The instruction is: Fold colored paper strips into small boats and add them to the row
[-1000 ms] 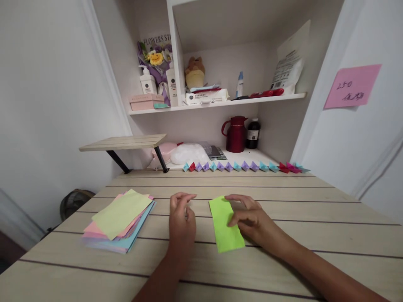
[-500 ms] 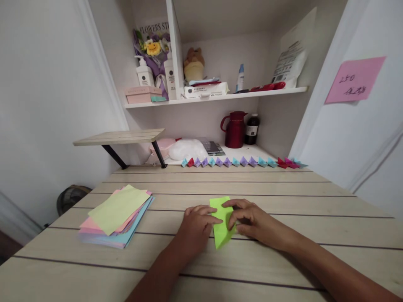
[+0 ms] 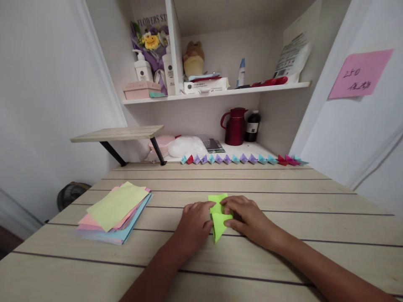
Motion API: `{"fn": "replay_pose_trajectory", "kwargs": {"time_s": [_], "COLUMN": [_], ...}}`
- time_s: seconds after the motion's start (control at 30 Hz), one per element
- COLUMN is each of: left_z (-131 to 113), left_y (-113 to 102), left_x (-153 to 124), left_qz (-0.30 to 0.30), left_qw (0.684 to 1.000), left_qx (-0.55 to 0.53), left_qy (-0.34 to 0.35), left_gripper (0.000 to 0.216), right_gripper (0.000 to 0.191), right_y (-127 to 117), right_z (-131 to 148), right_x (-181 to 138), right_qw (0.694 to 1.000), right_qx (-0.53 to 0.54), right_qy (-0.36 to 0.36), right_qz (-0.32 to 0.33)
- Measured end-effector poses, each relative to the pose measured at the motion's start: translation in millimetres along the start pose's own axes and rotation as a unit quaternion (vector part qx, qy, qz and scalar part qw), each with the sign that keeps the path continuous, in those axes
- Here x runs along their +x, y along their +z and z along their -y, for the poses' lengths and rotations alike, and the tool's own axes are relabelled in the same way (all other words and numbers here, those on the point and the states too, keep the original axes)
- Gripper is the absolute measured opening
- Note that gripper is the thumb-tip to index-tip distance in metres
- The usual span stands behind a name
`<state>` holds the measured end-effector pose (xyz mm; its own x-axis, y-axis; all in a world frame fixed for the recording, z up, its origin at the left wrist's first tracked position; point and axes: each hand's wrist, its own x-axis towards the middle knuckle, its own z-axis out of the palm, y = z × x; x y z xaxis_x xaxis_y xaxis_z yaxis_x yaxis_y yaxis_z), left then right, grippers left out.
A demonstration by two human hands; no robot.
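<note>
A lime-green sheet of paper (image 3: 219,225), partly folded, lies on the wooden table between my hands. Its lower part is a pointed triangular flap, and a flatter part shows beyond it. My left hand (image 3: 195,222) grips the left edge, with the index finger on the upper part and the thumb beside the flap. My right hand (image 3: 246,216) has its thumb against the flap's right corner and its curled fingers on the upper right part. Those fingers hide the right edge of the sheet.
To the left lies a stack of coloured paper (image 3: 118,206), pale yellow on top. Small folded paper boats (image 3: 243,158) line the table's back edge. Behind them stand a red jug (image 3: 235,128) and a dark bottle (image 3: 252,127). A small raised shelf (image 3: 118,133) stands at the back left.
The green paper now has a crease across its middle, with the lower flap standing out as a triangle. My right thumb has come onto that flap, and the camera view has shifted slightly.
</note>
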<state>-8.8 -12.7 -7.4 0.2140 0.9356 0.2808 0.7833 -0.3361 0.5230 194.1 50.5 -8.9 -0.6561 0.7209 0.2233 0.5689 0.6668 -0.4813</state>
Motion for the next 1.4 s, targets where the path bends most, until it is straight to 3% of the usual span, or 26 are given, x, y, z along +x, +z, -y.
{"fn": "replay_pose_trajectory", "kwargs": {"time_s": [0.1,0.23,0.43,0.5,0.63,0.77,1.0,1.17,1.4], "left_z": [2,8,13,13,10,5,-9,-7,1], "left_y": [0,-1,-2,-3,-10,-17,-22,-19,-14], "left_x": [-1,-2,-2,-2,-3,-5,-11,-10,-7], "left_qz": [-0.007,0.027,0.051,0.059,0.050,0.019,0.020,0.044,0.024], "left_qw": [1.000,0.997,0.995,0.994,0.993,0.993,0.992,0.994,0.994], "left_qx": [-0.003,0.037,0.044,0.046,0.058,0.103,0.091,0.075,0.075], "left_qy": [0.020,0.058,0.075,0.084,0.094,0.060,0.085,0.059,0.069], "left_gripper": [0.070,0.068,0.072,0.071,0.059,0.047,0.019,0.041,0.026], "right_gripper": [0.024,0.041,0.026,0.028,0.028,0.028,0.044,0.038,0.037], "right_y": [3,4,0,-4,-11,-14,-12,-11,-8], "right_z": [2,1,-17,-20,-13,-4,-14,-14,-4], "right_x": [1,2,5,5,1,-2,-3,-3,-2], "right_qw": [1.000,0.999,0.989,0.990,0.999,0.997,0.996,0.996,0.990], "right_qx": [0.006,0.031,0.129,0.105,0.001,-0.014,-0.022,-0.028,-0.064], "right_qy": [0.010,0.030,-0.010,-0.023,-0.051,-0.062,-0.075,-0.085,-0.123], "right_qz": [-0.015,-0.033,-0.073,-0.090,-0.014,0.042,0.038,0.024,0.011]}}
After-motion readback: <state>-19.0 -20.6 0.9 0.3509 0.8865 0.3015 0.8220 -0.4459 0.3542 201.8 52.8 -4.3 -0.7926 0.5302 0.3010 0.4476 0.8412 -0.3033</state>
